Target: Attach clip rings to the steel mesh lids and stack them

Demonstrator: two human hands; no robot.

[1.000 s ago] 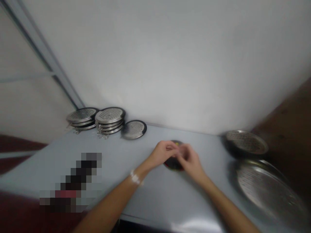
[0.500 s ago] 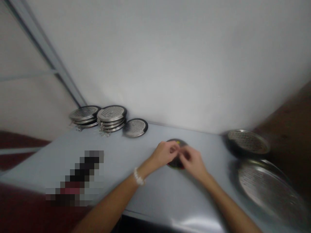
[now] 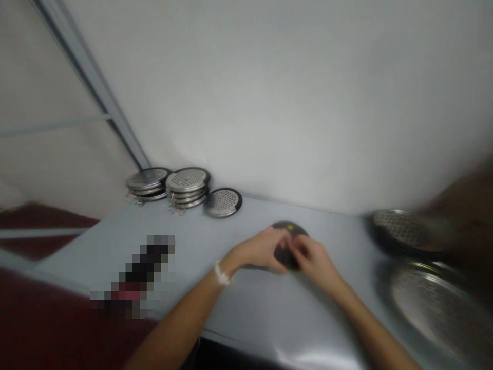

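Observation:
A small dark round disc [image 3: 289,232] with a yellow spot lies on the grey table [image 3: 246,308] near the wall. My left hand [image 3: 259,250], with a white bead bracelet at the wrist, rests on the disc's near left side with its fingers curled. My right hand [image 3: 316,262] meets it from the right, fingers bent and pinched over the same disc. The picture is blurred, so what lies between the fingertips does not show.
Two stacks of perforated metal discs [image 3: 187,186] and a single one [image 3: 223,202] stand at the back left by the wall. A perforated metal bowl [image 3: 408,228] and a large perforated tray [image 3: 439,308] lie at the right. A pixelated patch [image 3: 134,277] covers the table's left.
The view has shifted, so everything sits further right in the frame. Both hands stay together over the dark disc, a little lower on it than before.

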